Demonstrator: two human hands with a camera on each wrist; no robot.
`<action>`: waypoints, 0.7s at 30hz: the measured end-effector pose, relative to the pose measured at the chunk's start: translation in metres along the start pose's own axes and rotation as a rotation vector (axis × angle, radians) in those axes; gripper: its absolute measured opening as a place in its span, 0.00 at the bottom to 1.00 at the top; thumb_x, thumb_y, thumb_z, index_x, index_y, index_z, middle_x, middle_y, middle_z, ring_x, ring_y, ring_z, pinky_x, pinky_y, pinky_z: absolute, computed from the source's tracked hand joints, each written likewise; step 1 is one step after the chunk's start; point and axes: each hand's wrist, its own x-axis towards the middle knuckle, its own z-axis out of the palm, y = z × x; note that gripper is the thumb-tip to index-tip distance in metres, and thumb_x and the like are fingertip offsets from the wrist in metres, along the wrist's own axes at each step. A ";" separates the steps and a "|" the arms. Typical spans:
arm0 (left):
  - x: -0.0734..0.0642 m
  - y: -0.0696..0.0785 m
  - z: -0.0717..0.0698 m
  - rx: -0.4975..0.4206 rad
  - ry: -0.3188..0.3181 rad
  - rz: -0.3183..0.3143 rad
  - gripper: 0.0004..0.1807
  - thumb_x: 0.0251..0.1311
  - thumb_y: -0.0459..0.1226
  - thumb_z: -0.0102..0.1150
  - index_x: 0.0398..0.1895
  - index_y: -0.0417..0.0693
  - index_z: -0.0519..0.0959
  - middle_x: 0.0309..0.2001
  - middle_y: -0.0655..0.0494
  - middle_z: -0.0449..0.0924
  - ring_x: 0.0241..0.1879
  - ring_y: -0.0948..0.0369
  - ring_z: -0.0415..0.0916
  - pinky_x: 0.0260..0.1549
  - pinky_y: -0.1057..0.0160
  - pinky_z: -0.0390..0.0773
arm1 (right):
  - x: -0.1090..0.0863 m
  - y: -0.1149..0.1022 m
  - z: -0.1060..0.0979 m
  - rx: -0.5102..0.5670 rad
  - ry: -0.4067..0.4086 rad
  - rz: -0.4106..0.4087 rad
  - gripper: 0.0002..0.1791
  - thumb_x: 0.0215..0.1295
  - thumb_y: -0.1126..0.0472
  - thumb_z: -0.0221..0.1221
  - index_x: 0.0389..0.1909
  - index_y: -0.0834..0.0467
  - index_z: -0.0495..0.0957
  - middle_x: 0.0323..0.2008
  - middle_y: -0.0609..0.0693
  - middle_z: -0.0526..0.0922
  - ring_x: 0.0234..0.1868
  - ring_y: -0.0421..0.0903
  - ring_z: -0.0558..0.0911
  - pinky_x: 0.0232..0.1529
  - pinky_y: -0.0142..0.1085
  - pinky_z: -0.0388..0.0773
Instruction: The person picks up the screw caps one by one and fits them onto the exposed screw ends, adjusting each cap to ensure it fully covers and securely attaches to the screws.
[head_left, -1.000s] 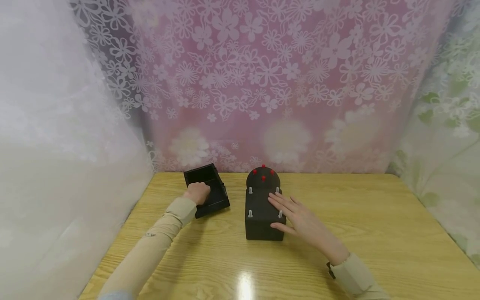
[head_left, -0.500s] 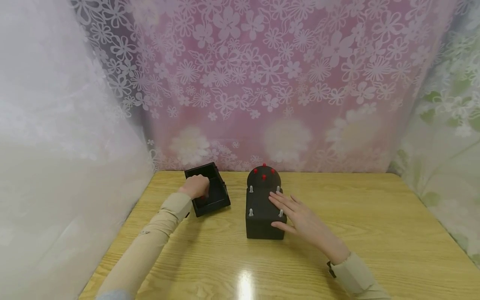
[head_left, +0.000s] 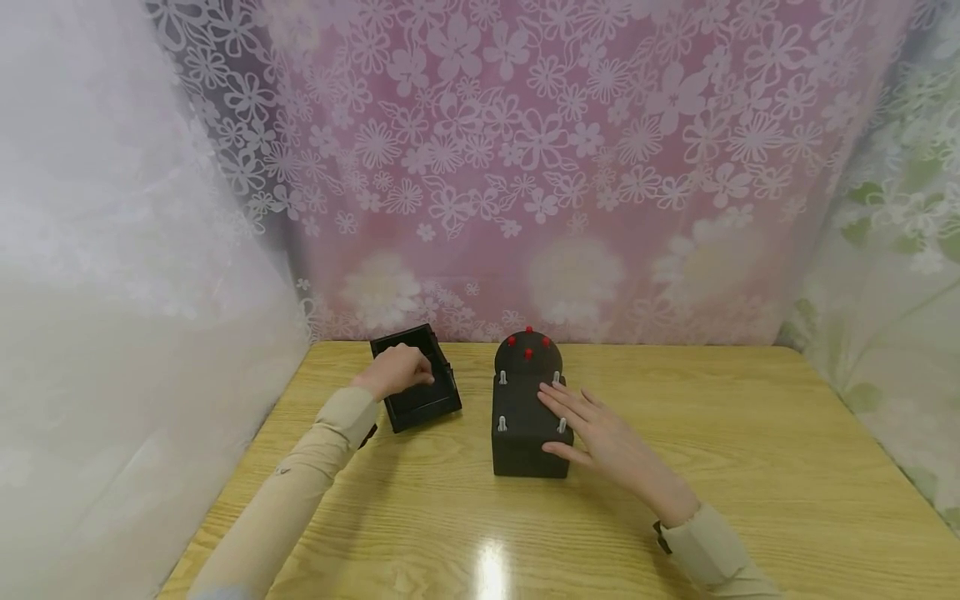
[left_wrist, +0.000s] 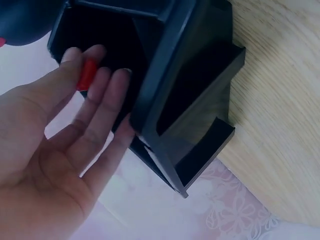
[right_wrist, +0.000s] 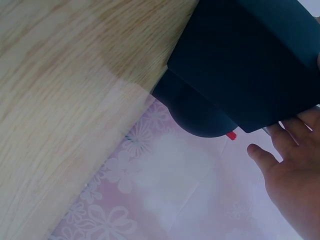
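Note:
My left hand (head_left: 393, 372) is over the open black tray (head_left: 426, 414), whose far end is raised. In the left wrist view its thumb and fingers pinch a small red peg (left_wrist: 87, 75) in front of the tray's dark opening. The head view hides that peg behind the hand. My right hand (head_left: 600, 433) rests with spread fingers on the right side of a black block (head_left: 528, 408), which has several whitish upright pegs (head_left: 502, 423) near its corners. Behind the block is a rounded black piece (head_left: 517, 365) with several red pegs (head_left: 528, 354) on it.
All of this stands on a light wooden table (head_left: 712, 442). The tray lies to the left of the block, near the table's back edge, with bare wood between them. A pink flowered curtain (head_left: 480, 192) hangs behind, and pale sheets (head_left: 120, 292) hang at both sides.
My left hand has lifted from inside the tray and turned slightly, its fingertips shifting right over the tray. The right hand, the block and the tray stay in place.

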 end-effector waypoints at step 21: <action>-0.006 0.012 -0.005 -0.343 0.143 0.055 0.11 0.66 0.42 0.66 0.42 0.47 0.90 0.32 0.57 0.89 0.32 0.60 0.86 0.40 0.59 0.86 | 0.000 -0.002 -0.002 0.020 0.000 0.001 0.43 0.65 0.45 0.66 0.76 0.60 0.64 0.74 0.56 0.66 0.73 0.55 0.68 0.73 0.54 0.61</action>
